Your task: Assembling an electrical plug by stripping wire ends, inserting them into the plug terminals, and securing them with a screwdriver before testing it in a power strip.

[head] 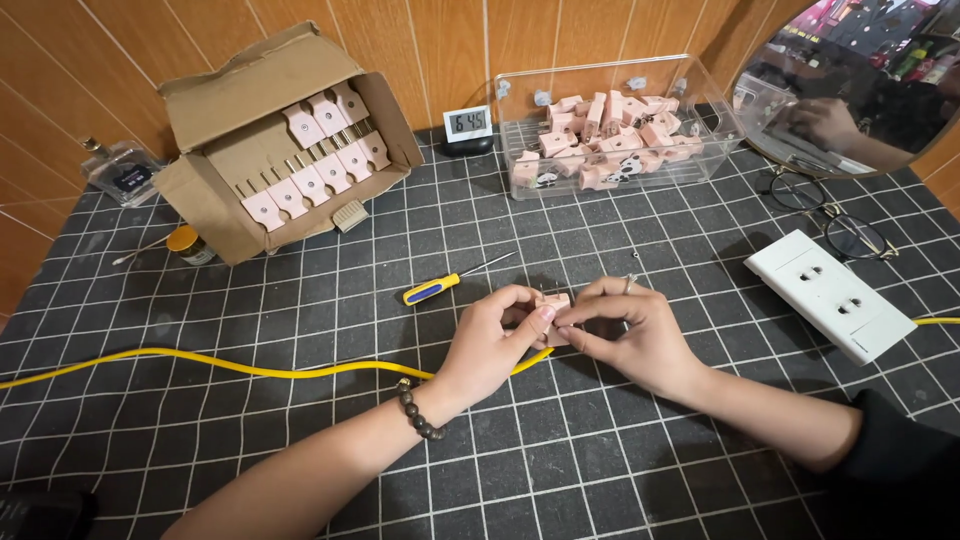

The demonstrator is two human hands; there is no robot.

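— What have your fingers got hold of?

— A small pink plug [553, 305], pinched from both sides. My left hand [492, 340] has its fingers curled nearly closed, thumb tip pressed on the plug's near face. My right hand [630, 335] is closed on it too, fingertips on its right side and top. The hands meet over it, so most of the plug is hidden; I only see a pink corner and what look like its metal prongs sticking up between my fingertips.

— And the yellow cable?

— The yellow cable [220, 365] runs in from far off to the left of my fingers and passes under my left wrist, by the bead bracelet [417, 412]. I can't tell where it ends behind my hands.

— What's near your fingers?

— Just beyond my left fingertips, up and to the left, lies a screwdriver [440, 287] with a yellow and blue handle, not touched. To the right of my right hand, well apart, a white power strip [830, 295] lies on the gridded mat [300, 320]; beyond it, a pair of glasses [825, 210].

— Farther out?

— Straight ahead, a clear tray [700, 160] holding a heap of pink plugs. Ahead to the left, an open cardboard box [215, 215] with more in rows. Between them sits a small digital clock [467, 125].
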